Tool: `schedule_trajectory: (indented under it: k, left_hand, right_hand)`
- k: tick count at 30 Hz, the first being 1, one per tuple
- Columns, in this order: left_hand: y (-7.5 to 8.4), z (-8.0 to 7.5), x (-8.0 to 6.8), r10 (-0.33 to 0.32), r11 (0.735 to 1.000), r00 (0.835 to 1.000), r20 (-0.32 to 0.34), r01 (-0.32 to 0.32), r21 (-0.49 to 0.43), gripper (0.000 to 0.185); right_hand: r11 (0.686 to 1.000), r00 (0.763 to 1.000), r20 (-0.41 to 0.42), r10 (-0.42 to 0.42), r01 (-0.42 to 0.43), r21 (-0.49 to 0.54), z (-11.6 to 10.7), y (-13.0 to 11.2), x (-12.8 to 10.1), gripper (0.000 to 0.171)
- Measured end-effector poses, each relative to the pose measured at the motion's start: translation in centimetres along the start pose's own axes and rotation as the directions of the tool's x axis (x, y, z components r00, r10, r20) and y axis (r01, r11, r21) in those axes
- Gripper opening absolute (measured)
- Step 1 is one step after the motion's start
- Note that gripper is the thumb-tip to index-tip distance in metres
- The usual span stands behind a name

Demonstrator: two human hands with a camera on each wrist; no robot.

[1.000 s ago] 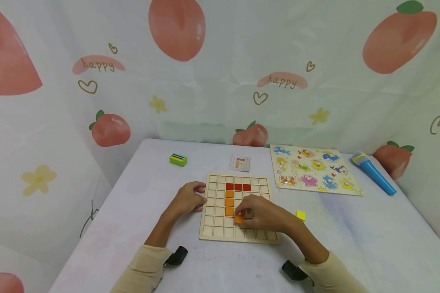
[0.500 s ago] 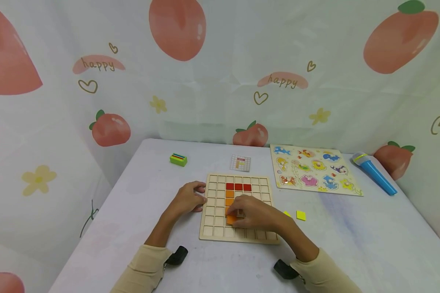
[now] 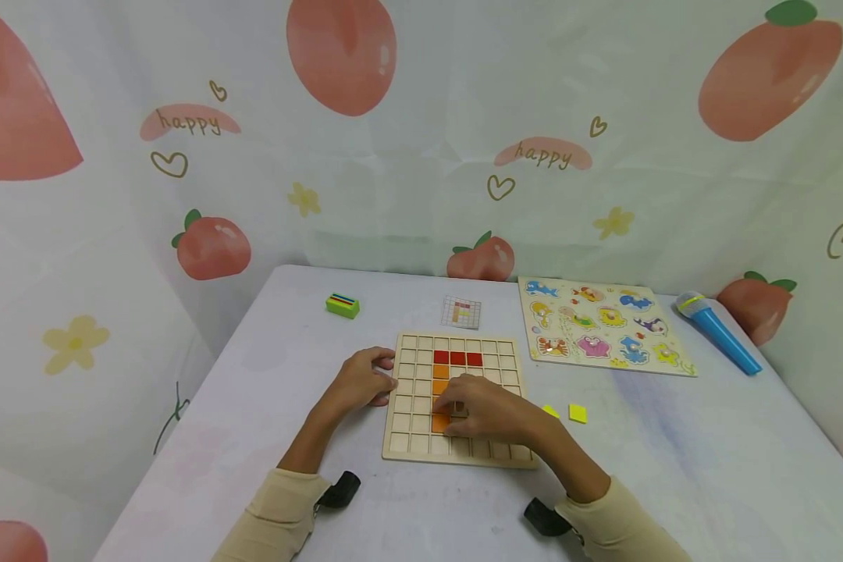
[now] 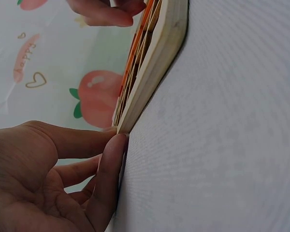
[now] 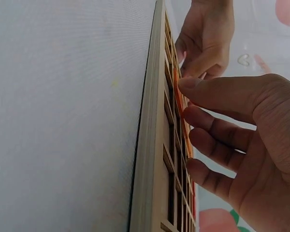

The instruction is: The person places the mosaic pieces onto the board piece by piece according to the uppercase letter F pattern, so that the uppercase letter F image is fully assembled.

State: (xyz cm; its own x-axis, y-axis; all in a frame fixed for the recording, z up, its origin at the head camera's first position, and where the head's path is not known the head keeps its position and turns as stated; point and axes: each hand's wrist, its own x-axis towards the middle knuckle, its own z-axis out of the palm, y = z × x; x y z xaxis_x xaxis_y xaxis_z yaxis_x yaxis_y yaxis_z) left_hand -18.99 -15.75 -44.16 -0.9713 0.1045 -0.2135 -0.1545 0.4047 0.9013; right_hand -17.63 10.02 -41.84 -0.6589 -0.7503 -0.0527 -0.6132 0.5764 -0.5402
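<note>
Pressing an orange tile into the grid board

My right hand presses fingertips on the orange tile, low in the orange column of the board. My left hand rests, fingers relaxed, against the board's left edge. Yellow tiles lie right.

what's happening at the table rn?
A person is filling a square wooden grid board with coloured tiles. The right hand presses an orange square tile into a cell under a column of orange tiles topped by a row of red tiles. The left hand rests against the board's left edge. Two yellow tiles lie loose on the white table to the right.
</note>
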Motion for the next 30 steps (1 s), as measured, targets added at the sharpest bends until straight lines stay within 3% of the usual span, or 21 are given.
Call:
schedule_trajectory:
  k: [10,22,30]
  left_hand:
    - [0.0,0.0,0.0,-0.005,1.0,1.0,-0.009,0.005,-0.001,0.057]
    - [-0.1,0.2,0.1,-0.012,1.0,1.0,-0.009,0.012,0.006,0.056]
    - [-0.1,0.2,0.1,-0.009,1.0,1.0,-0.013,0.009,0.002,0.056]
  right_hand:
    - [1.0,0.999,-0.039,-0.012,0.012,0.007,-0.3,0.9,-0.9,0.021]
    - [0.994,0.994,-0.075,0.079,-0.072,0.08,-1.2,2.1,-3.8,0.028]
    - [0.99,0.986,-0.106,0.127,-0.12,0.073,-1.9,3.5,-6.3,0.031]
